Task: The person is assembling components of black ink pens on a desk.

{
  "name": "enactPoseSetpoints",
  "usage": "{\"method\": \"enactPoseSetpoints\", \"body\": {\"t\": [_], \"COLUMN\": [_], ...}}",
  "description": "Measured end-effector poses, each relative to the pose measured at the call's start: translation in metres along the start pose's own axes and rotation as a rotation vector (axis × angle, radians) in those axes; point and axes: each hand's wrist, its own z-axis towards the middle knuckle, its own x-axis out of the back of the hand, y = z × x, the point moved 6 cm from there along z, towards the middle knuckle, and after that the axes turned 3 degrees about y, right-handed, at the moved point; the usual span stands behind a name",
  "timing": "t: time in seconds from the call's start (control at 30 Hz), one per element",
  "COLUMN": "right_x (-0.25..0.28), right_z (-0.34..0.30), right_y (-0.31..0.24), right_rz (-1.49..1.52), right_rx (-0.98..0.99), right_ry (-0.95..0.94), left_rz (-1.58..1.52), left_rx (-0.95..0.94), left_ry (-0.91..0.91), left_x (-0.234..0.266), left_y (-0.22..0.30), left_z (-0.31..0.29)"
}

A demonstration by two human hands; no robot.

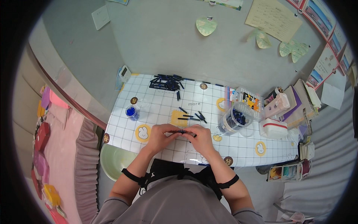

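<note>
Close to the table's front edge, my left hand [162, 136] and my right hand [201, 139] meet, fingertips pinched on a small dark tube [181, 131] held between them. Fingers cover most of it, so its exact kind is hard to make out. Just beyond my hands lie several loose slim dark blue-black tubes [201, 116]. A large heap of similar tubes [169, 81] is spread at the table's far side. To the left stands a small clear jar [133, 117] with bright blue pieces in it. On the right, a clear round tub [226, 126] holds more dark tubes.
The white gridded table [156, 108] ends at a grey wall. Stationery boxes [250, 102], a white-and-red pouch [274, 128] and notebooks [298, 108] crowd its right end. A pale green basin [112, 164] sits below the left front edge, near a pink bed [63, 149].
</note>
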Motion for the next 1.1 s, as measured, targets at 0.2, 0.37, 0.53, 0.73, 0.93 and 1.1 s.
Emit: {"method": "enactPoseSetpoints", "body": {"t": [0.2, 0.37, 0.53, 0.73, 0.93, 1.1], "right_x": [0.073, 0.151, 0.202, 0.213, 0.211, 0.205], "right_z": [-0.010, -0.022, -0.025, -0.023, -0.017, -0.016], "right_y": [-0.048, -0.066, -0.056, -0.042, -0.043, -0.054], "right_rz": [-0.010, -0.096, -0.300, -0.441, -0.577, -0.536], "right_rx": [0.108, 0.152, 0.152, 0.067, 0.131, 0.163], "right_ry": [0.253, 0.479, 0.627, 0.597, 0.594, 0.636], "left_rz": [0.037, -0.004, 0.124, 0.241, 0.274, 0.271], "left_rx": [-0.331, -0.500, -0.730, -0.715, -0.645, -0.618], "left_ry": [0.038, 0.065, 0.150, 0.156, 0.143, 0.220], "left_x": [-0.015, -0.056, -0.102, -0.139, -0.140, -0.107], "left_y": [0.087, 0.138, 0.167, 0.168, 0.169, 0.161], "left_z": [0.024, 0.047, 0.073, 0.093, 0.099, 0.102]}}
